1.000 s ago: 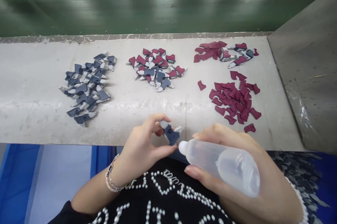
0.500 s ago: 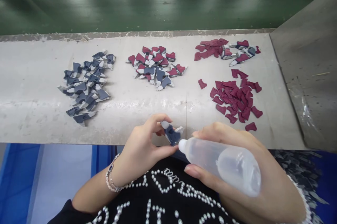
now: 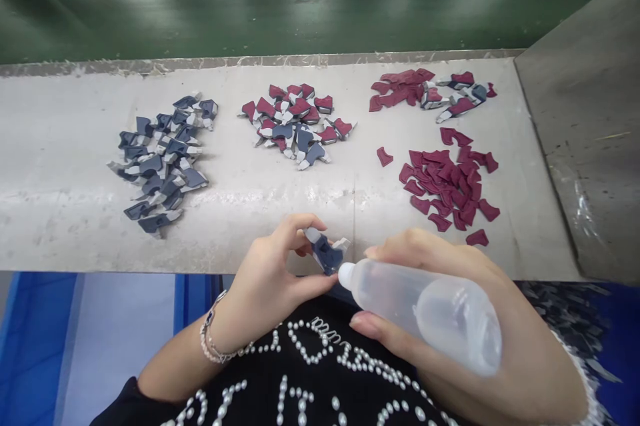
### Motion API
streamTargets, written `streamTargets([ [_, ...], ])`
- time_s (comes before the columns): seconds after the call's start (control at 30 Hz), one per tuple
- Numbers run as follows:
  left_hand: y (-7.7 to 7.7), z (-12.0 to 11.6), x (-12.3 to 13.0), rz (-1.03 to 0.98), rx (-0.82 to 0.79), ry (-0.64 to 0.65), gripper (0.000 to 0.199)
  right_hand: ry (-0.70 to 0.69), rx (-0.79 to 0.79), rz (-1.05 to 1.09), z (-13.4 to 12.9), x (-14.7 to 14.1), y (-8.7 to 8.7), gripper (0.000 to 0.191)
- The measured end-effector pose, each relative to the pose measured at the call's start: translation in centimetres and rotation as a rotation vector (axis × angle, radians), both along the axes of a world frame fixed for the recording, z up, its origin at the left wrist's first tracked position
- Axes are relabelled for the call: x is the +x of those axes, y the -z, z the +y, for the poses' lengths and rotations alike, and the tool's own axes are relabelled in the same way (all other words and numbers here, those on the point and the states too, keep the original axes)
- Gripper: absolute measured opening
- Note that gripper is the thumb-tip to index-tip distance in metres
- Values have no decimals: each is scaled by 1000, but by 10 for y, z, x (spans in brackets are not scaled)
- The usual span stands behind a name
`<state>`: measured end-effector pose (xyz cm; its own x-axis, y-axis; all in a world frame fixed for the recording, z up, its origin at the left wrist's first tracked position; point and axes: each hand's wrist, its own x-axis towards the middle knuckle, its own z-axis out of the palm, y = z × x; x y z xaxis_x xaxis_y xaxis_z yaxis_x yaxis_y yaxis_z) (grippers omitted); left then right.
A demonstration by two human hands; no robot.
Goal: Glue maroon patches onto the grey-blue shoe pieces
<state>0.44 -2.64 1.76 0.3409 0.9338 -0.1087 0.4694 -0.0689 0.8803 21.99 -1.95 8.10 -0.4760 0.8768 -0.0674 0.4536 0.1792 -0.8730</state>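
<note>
One small moulded piece is held up near the front edge of the pale worktop, pinched between the thumb and fingers of the left hand. Its middle is dark slate blue, with a hollowed face turned upward and a curved notch in its outline; its two ends are light grey, angular and matt, and one of them is partly covered by the fingertips.

At four o'clock from it, a translucent squeeze bottle is gripped lengthwise by the right hand, with fingers on one side and thumb on the other. Its white nozzle is pointed at the piece's lower right corner; whether contact is made cannot be told.

At ten o'clock, a pile of blue-and-grey pieces is spread. At twelve, similar pieces are heaped, many faced with maroon. One loose maroon inlay is seen at one o'clock, below a small maroon stack. At two, a larger heap of maroon inlays is scattered.
</note>
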Motion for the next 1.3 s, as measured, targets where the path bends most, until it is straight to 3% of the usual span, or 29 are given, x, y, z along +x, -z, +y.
streamTargets([
  [0.2, -2, 1, 0, 13, 60, -36, 55, -33, 21, -24, -1, 1, -3, 20],
  [0.47, 1, -1, 4, 37, 138, -76, 50, 84, 55, -54, -6, 0, -3, 14],
  [0.6, 1, -2, 4, 62, 168, -87, 54, 26, 82, -68, -9, -2, -2, 18],
  [0.87, -1, 0, 5, -23, 111, -52, 47, 140, 70, -65, -5, 1, -2, 14],
  [1.07, -1, 1, 2, -19, 110, -73, 50, 129, 68, -42, -4, -2, 3, 15],
  [1.3, 10, 1, -4, -56, -11, -112, 45, 213, 53, 0, 0, 13, 6, 23],
])
